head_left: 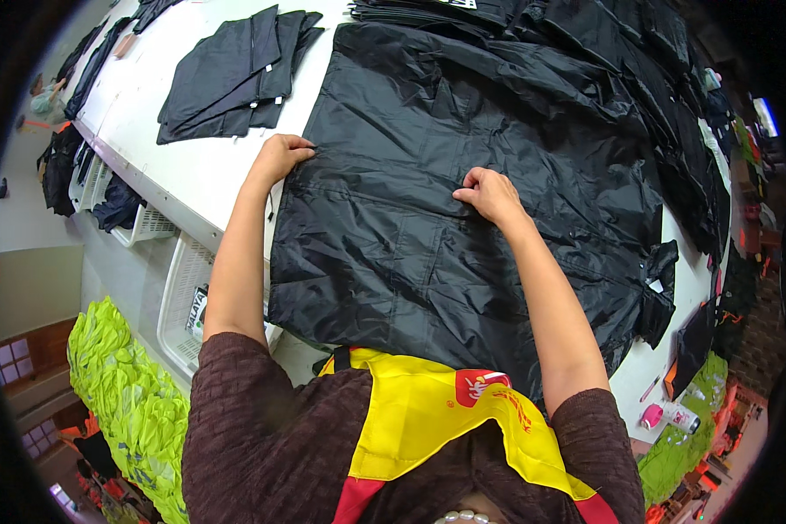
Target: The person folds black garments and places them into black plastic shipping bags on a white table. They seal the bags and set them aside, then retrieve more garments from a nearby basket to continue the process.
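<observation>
A large black garment (393,227) of thin, shiny, wrinkled fabric lies spread over the white table in front of me, with seams running across it. My left hand (284,159) is at its left edge, thumb and fingertips pinched on the border of the cloth. Nearer the middle, my right hand (492,196) is closed, its thumb and forefinger pressed together at the fabric by a seam. What little cloth lies between those fingertips is mostly hidden. At the garment's right end, a bunched part carries a small white label (655,285).
Folded black pieces (231,79) lie stacked at the table's (135,100) far left. More black garments (646,61) are piled far right. White plastic baskets (176,306) stand below the left edge, near a lime-green heap (127,393). A pink-lidded bottle (672,417) is at the right.
</observation>
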The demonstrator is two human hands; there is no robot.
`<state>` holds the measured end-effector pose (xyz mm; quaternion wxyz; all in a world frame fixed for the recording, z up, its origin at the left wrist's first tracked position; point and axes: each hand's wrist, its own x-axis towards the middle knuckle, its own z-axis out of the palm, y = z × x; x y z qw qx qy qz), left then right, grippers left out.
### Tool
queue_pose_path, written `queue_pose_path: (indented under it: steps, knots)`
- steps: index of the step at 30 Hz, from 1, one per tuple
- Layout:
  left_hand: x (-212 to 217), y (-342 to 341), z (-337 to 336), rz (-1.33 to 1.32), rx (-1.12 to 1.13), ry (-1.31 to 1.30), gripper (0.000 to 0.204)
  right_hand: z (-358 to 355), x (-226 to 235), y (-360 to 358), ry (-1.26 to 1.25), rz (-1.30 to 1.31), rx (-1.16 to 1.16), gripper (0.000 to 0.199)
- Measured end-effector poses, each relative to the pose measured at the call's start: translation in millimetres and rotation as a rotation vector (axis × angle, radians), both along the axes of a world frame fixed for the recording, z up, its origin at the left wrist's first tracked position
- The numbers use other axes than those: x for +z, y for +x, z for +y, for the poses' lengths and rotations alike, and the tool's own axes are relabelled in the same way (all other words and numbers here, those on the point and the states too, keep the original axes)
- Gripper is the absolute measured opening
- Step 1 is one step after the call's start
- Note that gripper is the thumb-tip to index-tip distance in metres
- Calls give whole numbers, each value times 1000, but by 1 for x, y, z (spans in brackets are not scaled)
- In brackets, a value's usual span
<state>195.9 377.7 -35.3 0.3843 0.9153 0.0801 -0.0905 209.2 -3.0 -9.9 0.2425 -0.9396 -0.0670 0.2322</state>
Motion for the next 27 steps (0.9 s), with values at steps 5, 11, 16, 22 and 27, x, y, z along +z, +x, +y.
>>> queue_pose_path:
  steps: [5,11,16,22,27]
  knots:
    - [6,-4,-2,20,20,56,24,-12,-5,-2,176,-52,-14,28]
    - [3,11,-1,152,118,-6,25,-16,-7,12,179,89,-47,24]
    - [-1,32,14,382,162,-86,26,-13,-7,30,74,155,73,29]
    - [-9,38,23,391,141,-30,31,-27,-15,22,193,41,73,28]
    - [-27,7,12,55,135,109,31,-104,-16,-79,508,-674,-25,27]
